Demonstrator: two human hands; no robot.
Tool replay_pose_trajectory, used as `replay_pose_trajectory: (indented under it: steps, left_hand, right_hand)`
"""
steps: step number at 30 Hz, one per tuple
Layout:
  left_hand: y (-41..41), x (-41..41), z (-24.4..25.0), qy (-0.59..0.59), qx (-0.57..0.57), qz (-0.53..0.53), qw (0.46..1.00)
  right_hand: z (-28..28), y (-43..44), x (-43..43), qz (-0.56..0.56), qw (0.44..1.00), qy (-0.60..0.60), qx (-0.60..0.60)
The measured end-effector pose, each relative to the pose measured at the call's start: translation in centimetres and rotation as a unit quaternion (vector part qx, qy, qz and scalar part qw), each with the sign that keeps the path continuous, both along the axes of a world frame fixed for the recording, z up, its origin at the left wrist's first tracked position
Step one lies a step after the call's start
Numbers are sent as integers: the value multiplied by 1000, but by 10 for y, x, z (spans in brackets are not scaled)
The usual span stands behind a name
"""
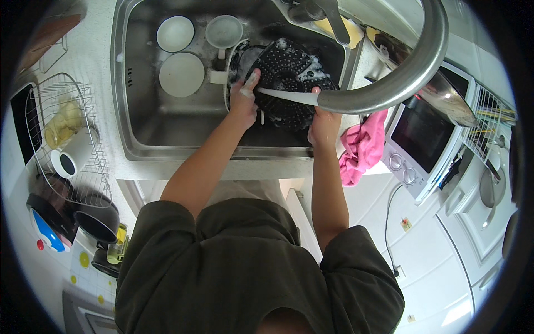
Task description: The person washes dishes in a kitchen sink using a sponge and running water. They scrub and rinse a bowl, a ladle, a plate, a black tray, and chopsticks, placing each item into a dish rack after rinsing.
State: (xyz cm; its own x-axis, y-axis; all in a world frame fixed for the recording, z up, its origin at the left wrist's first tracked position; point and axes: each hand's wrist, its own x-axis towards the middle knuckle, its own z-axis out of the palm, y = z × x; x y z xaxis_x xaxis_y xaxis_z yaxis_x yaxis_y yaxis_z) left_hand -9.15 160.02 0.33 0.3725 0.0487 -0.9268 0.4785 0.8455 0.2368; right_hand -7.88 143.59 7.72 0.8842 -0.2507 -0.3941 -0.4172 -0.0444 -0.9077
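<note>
A black perforated round piece, like a steamer or strainer basket (288, 62), is tilted over the right part of the steel sink (175, 129), with soap suds on it. My left hand (245, 100), suds on its thumb, grips its left edge. At its right edge is my right hand (325, 123), closed on the rim, partly behind the faucet spout (384, 94). The spout's white tip passes over the piece. Just left of it, a white-rimmed pan (228, 92) with a pale handle lies partly hidden. Two white dishes (175, 33) (182, 75) and a small handled bowl (224, 31) rest on the sink bottom.
Left of the sink stands a wire rack (89, 154) with a white mug (77, 154) and glasses, near dark pots (98, 221). A pink cloth (365, 142) hangs over the counter edge at right, beside a microwave (425, 133). A yellow sponge (350, 33) lies behind the faucet lever.
</note>
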Motion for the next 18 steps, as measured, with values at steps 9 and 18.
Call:
replay_pose_trajectory:
  steps: [9, 18]
  left_hand:
    - [56, -12, 11, -76, -178, -31, 981]
    - [83, -35, 79, -122, 117, -165, 972]
  right_hand:
    - [-70, -39, 2, -71, 941, 242, 226]
    - [-82, 53, -13, -17, 848, 344, 402]
